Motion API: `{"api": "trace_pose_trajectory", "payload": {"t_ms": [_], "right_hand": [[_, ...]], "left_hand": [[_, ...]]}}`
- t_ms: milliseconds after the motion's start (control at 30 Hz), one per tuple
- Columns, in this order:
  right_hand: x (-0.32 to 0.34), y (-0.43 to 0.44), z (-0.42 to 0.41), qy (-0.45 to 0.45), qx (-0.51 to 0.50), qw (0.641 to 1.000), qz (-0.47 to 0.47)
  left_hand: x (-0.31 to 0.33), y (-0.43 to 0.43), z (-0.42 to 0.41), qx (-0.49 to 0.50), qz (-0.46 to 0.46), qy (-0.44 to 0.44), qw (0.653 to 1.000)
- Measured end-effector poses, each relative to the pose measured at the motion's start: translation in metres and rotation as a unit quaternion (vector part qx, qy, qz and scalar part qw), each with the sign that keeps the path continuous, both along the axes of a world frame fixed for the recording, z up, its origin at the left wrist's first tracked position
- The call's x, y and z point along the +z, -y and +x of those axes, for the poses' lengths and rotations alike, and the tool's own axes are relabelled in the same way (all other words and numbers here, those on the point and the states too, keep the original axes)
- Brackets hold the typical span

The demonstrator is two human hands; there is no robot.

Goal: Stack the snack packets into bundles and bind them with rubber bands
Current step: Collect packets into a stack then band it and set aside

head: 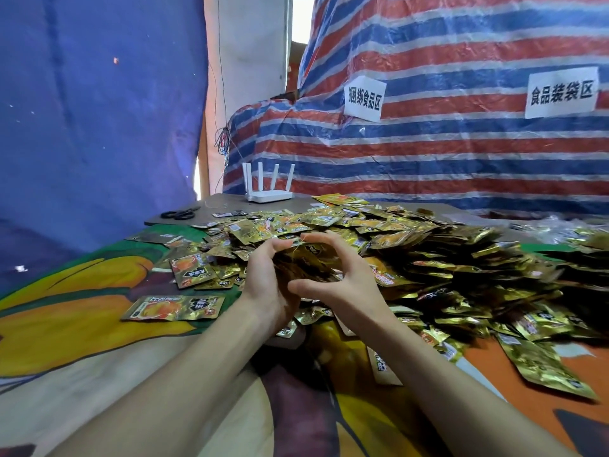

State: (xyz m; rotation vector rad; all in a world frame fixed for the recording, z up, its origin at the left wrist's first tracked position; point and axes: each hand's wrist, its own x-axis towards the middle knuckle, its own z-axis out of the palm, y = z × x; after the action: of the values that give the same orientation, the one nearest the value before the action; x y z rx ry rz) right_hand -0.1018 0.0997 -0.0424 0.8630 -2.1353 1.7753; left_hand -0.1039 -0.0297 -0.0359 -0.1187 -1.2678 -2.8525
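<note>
A big heap of gold foil snack packets (412, 245) covers the middle and right of the table. Between my hands, above the heap's near edge, is a small stack of packets (304, 263). My left hand (267, 278) grips the stack's left side with curled fingers. My right hand (336, 275) curves round its right side, thumb below and fingers above. A thin yellowish rubber band (298, 244) seems stretched between the fingertips of both hands over the stack's top. Two joined packets (174, 308) lie flat to the left.
A colourful printed cloth (82, 324) covers the table. Black scissors (179, 214) and a white router (268, 192) sit at the far edge. A striped tarpaulin (428, 143) with paper signs hangs behind, a blue sheet (82, 110) at left. Loose packets (543, 364) lie at right.
</note>
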Motion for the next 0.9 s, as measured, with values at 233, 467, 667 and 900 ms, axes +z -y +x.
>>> {"api": "trace_pose_trajectory", "payload": {"t_ms": [233,467,667,900], "right_hand": [[0.002,0.004,0.001,0.097,0.043,0.994,0.015],[0.015,-0.011,0.002,0.166,0.037,0.982,0.085],[0.036,-0.022,0.005,0.142,0.012,0.984,0.104],[0.111,-0.081,-0.026,0.049,-0.224,0.955,0.188]], "left_hand": [[0.001,0.008,0.001,0.05,-0.078,-0.009,0.996],[-0.004,0.003,0.005,-0.051,-0.197,-0.054,0.978],[-0.003,-0.003,0.003,-0.008,-0.229,-0.093,0.969],[-0.005,-0.008,0.007,0.089,-0.328,-0.135,0.931]]}}
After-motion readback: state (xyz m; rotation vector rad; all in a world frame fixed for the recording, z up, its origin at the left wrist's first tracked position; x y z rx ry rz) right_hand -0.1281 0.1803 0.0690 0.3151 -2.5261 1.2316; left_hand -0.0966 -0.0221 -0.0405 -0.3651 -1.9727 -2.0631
